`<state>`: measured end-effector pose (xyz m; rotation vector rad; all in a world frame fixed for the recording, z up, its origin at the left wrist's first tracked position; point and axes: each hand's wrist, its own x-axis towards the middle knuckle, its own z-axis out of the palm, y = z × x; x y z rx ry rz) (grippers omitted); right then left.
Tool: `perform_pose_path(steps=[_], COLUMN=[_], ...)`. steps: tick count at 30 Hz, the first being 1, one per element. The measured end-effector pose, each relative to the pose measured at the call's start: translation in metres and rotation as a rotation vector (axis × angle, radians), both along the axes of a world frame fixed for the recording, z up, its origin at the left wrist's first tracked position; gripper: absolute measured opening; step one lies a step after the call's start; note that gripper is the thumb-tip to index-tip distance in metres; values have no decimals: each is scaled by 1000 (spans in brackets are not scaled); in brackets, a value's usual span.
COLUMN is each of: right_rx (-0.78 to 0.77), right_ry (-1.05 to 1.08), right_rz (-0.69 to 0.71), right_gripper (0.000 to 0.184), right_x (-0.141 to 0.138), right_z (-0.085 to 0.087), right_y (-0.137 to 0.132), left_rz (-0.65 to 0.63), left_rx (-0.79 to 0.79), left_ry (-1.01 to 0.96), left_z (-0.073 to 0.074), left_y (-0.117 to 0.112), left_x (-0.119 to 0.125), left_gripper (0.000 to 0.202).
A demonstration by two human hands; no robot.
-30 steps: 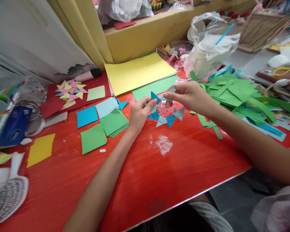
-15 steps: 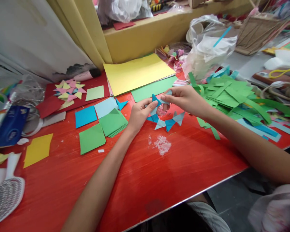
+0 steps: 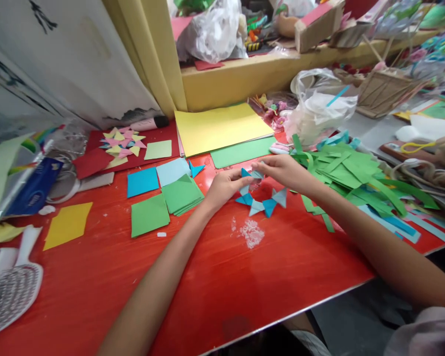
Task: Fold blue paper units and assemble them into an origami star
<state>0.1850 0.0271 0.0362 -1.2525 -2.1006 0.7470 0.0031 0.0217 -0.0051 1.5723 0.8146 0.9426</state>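
plainly, paper chain (image 3: 256, 207): an arc of folded blue and pale blue points, between the hands and a little toward the person, over the red table (image 3: 215, 277); whether it touches the tabletop i cannot tell
clock: read with 12 at the far side of the table and 6 at the person
left hand (image 3: 226, 187): thumb and fingers pinched together on the chain's upper left end; the rest of the arc runs off toward 4 o'clock
right hand (image 3: 282, 170): thumb and fingertips together on a pale blue piece (image 3: 258, 175), which lies at 9 o'clock from this hand
blue point (image 3: 245, 173): at the left fingertips, at 9 o'clock from the pale blue piece; touching or just beside, the fingers hide which
long axis: the pale blue piece seems to lie about 9 to 3, much of it covered; the arc bends from 10 through 6 to about 4, its gap toward 2
nearer hand: the left, gripping the chain itself; the arc's other tip sits at 6 o'clock from the right hand, apart from it
loose folded piece (image 3: 196, 169): blue, near, at 10 o'clock from the left hand
green strips (image 3: 350, 168): heaped at 3 o'clock from the right hand
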Motion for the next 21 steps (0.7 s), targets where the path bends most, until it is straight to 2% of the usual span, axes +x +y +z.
perform_pose_path(steps=[2, 4, 8, 12, 13, 15, 18, 21], right_rx=[81, 126, 45, -91, -107, -17, -3, -59], right_ry=[-2, 2, -209, -529, -644, -771, -776, -649], right_rz=[-102, -127, 152, 262, 266, 267, 282, 282], right_gripper=[42, 38, 31, 50, 49, 33, 16, 14], right_x=[-1, -11, -64, -131, -144, -161, -164, -146], right_z=[12, 27, 50, 45, 41, 34, 30, 39], right_y=[7, 17, 41, 58, 61, 64, 65, 63], left_rz=[32, 105, 209, 165, 168, 185, 194, 169], left_rx=[13, 27, 103, 163, 158, 131, 109, 143], left_ry=[46, 77, 180, 343, 353, 346, 332, 324], left_z=[0, 0, 4, 5, 4, 2, -1, -1], left_y=[0, -1, -4, -5, -4, -2, 1, 1], left_x=[0, 0, 2, 3, 4, 4, 3, 2], left_gripper=[29, 31, 35, 34, 32, 26, 21, 26])
